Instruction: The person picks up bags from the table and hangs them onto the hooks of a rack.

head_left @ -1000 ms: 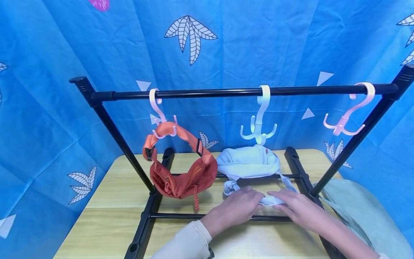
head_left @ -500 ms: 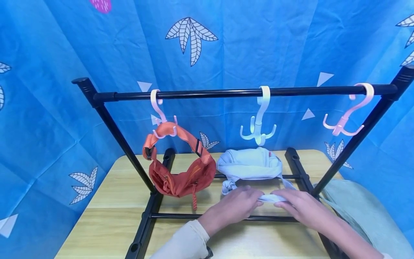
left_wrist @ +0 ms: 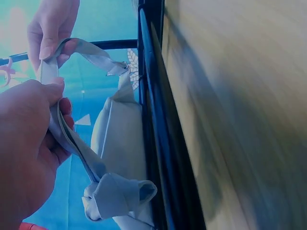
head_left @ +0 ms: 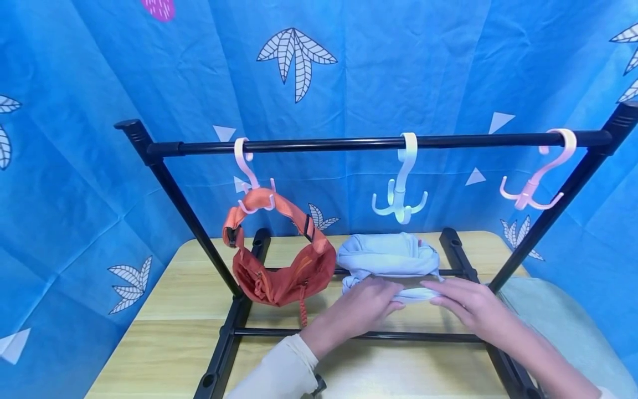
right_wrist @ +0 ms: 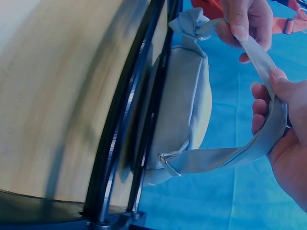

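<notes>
A pale blue waist bag (head_left: 391, 256) lies over the rack's rear lower bar. Its strap (head_left: 415, 295) forms a loop toward me, with a knotted bunch (left_wrist: 115, 196) near one end and a metal ring where the other end joins the bag. My left hand (head_left: 356, 310) pinches the strap between thumb and fingers on the knotted side. A short way along, my right hand (head_left: 478, 307) grips the same strap, its thumb on top in the right wrist view. A short stretch of strap runs taut between both hands. Above the bag hangs a white multi-prong hook (head_left: 400, 205).
The black rack's top rail (head_left: 329, 144) crosses above the hands. On its left, a rust-red waist bag (head_left: 284, 280) hangs from a pink hook (head_left: 245, 166); another pink hook (head_left: 530, 191) is at right. A grey-green bag (head_left: 563, 321) lies beyond the rack's right foot.
Both hands have risen a little and moved slightly away from me with the strap. The pale blue bag has shifted slightly to the right, its top edge now lower in view.
</notes>
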A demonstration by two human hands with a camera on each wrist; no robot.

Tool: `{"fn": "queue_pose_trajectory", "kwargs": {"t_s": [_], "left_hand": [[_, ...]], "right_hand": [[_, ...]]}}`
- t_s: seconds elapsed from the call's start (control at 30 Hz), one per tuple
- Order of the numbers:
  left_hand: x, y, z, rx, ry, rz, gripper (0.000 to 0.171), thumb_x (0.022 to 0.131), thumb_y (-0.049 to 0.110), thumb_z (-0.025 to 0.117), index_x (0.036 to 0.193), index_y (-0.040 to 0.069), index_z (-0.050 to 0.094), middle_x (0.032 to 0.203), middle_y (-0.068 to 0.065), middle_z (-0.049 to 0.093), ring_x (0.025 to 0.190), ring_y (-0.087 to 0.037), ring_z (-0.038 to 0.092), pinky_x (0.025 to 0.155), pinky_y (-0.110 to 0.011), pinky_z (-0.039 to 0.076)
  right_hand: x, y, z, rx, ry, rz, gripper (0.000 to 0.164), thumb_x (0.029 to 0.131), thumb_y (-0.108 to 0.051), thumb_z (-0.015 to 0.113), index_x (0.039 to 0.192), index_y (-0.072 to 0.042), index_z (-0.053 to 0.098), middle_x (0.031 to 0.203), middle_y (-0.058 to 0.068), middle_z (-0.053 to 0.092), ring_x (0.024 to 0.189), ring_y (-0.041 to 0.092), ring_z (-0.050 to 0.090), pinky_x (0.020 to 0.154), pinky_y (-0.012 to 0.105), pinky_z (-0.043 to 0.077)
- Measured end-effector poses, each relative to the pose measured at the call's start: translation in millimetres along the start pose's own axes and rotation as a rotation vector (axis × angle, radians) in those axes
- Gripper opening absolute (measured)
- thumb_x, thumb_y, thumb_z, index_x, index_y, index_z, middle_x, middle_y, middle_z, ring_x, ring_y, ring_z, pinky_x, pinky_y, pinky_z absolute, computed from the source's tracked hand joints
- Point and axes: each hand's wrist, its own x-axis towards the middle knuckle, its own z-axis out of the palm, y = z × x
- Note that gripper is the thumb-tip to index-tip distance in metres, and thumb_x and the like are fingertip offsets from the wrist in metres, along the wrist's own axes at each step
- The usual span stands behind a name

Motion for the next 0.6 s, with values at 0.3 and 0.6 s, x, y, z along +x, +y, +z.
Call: {"fn": "queue_pose_trajectory", "kwargs": {"t_s": [0.3,0.6], "left_hand": [[0.6,-1.0,-11.2,0.011,0.077,0.005,0.039,0.109,0.035,0.052,0.14,0.011,0.058,0.123,0.0,0.073,0.111,-0.011,0.07,0.1,-0.023,0.056],[2.6,-1.1,-24.9,0.031,0.174,0.008,0.036,0.106,0.033,0.059,0.134,0.011,0.064,0.116,0.001,0.075,0.104,-0.009,0.071,0.095,-0.021,0.057]], "right_hand": [[12.1,-4.9,-13.1,0.016,0.024,0.032,0.052,0.075,0.007,0.083,0.121,-0.016,0.077,0.105,-0.002,0.08,0.091,0.013,0.076,0.091,0.003,0.05],[23.1,-6.1,-20.0,-0.011,0.069,-0.022,0.023,0.097,-0.012,0.071,0.119,-0.011,0.076,0.101,-0.001,0.079,0.086,0.012,0.072,0.088,0.005,0.052]]}}
